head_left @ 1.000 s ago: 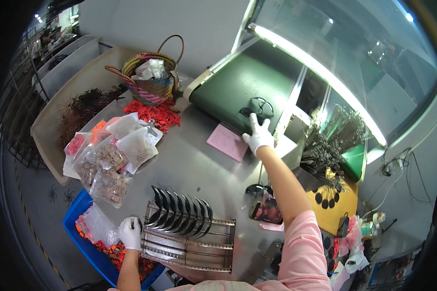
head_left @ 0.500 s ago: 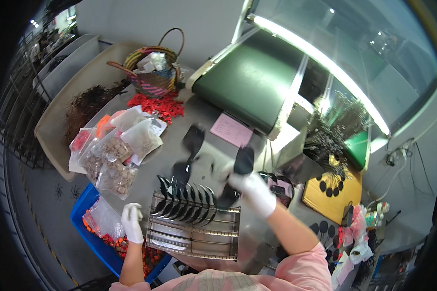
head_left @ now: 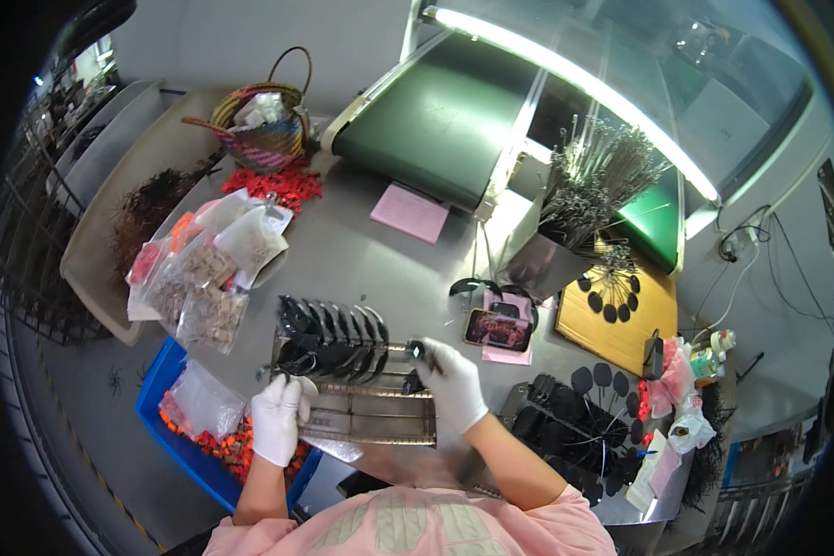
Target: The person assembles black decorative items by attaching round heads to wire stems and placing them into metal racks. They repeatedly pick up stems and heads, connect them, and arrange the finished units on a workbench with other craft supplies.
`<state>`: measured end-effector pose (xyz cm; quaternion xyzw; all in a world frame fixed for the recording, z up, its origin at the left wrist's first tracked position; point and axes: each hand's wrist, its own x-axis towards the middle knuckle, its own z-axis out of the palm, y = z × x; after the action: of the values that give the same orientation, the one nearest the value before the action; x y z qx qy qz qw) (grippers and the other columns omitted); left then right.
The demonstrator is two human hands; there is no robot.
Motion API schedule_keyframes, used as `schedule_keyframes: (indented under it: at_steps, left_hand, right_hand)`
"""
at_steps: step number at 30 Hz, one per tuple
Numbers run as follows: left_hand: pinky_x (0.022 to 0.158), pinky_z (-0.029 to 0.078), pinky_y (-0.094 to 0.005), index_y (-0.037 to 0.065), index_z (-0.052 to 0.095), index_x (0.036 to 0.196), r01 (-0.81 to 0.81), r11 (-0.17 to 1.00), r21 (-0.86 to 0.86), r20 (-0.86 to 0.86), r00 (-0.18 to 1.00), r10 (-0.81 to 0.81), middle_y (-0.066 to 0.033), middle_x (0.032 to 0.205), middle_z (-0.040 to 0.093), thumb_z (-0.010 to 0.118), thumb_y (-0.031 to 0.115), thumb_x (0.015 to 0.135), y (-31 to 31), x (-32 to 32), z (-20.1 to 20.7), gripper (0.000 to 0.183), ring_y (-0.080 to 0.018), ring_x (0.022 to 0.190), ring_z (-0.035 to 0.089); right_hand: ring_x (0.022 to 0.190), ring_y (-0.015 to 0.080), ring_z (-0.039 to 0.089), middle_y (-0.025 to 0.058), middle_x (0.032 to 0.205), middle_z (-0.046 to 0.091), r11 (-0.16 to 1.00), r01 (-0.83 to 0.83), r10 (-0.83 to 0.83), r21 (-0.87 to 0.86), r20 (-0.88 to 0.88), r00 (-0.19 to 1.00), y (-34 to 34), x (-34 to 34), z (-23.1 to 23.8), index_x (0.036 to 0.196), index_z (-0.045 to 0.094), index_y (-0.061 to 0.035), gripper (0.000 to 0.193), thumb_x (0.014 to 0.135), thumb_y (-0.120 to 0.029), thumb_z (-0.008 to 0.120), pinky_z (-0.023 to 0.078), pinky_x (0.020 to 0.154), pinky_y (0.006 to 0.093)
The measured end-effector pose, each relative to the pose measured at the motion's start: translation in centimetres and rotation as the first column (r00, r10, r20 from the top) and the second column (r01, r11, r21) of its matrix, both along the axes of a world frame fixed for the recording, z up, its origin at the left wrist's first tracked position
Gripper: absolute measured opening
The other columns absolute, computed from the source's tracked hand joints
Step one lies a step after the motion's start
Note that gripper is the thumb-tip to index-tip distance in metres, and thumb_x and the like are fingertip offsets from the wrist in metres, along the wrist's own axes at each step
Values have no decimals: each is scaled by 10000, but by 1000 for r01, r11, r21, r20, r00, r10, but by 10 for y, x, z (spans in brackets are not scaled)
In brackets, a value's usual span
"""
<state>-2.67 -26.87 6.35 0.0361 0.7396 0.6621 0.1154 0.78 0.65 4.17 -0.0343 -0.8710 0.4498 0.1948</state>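
A metal rack (head_left: 366, 412) with thin crossbars lies in front of me. Several glossy black curved pieces (head_left: 335, 334) stand in a row along its far side. My left hand (head_left: 280, 419), in a white glove, is closed at the rack's left edge. My right hand (head_left: 451, 382), also gloved in white, is closed around its far right corner. Small black parts (head_left: 413, 380) show beside the right fingertips; whether these are pinched or just lie there is unclear.
Left are a blue bin (head_left: 157, 371) of orange-red pieces, plastic bags (head_left: 208, 264) and a woven basket (head_left: 259, 153). Ahead are a pink paper (head_left: 410, 215) and a green conveyor (head_left: 435, 116). Right are a phone (head_left: 499, 331), wire stems (head_left: 598, 181), cardboard (head_left: 574, 315) and black ovals (head_left: 581, 378).
My right hand has come back toward the rack's right end; the black oval piece by it no longer shows there. My left hand has moved from beside the rack onto its left edge.
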Motion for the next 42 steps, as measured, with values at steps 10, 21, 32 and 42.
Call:
schedule_keyframes:
  at_steps: [10, 21, 32, 42]
  left_hand:
    - [790, 480, -259, -56, 758, 1041, -85, 984, 154, -80, 992, 98, -64, 969, 693, 746, 102, 929, -25, 15, 0, 194, -128, 855, 621]
    - [543, 346, -205, -65, 728, 1028, -47, 980, 195, 39, 998, 40, -10, 652, 617, 718, 262, 966, -14, 13, -5, 333, -53, 564, 476]
    - [567, 384, -204, -35, 770, 1037, -47, 984, 171, 92, 995, 32, -12, 683, 659, 669, 114, 971, -5, 13, 4, 191, -49, 591, 505]
    - [567, 438, -231, -30, 763, 981, 14, 987, 160, 110, 993, -32, -31, 679, 675, 664, -7, 917, -6, 14, -4, 120, -72, 602, 573]
  right_hand:
    - [617, 173, 686, 146, 929, 755, 986, -7, 130, -165, 749, 650, 19, -57, -38, 1434, 497, 18, 474, 977, -106, 489, 582, 604, 322]
    - [680, 270, 768, 226, 801, 744, 968, 3, 216, -252, 837, 502, 10, -89, -12, 1032, 658, 98, 270, 949, -96, 489, 627, 592, 369]
    - [668, 267, 768, 216, 823, 752, 960, 19, 232, -280, 830, 507, 16, -86, -22, 1081, 634, 94, 275, 962, -113, 496, 625, 591, 354]
    - [722, 252, 768, 171, 872, 767, 948, -314, 194, -45, 865, 462, 15, -88, -12, 1144, 668, 39, 392, 1007, -310, 554, 626, 700, 364]
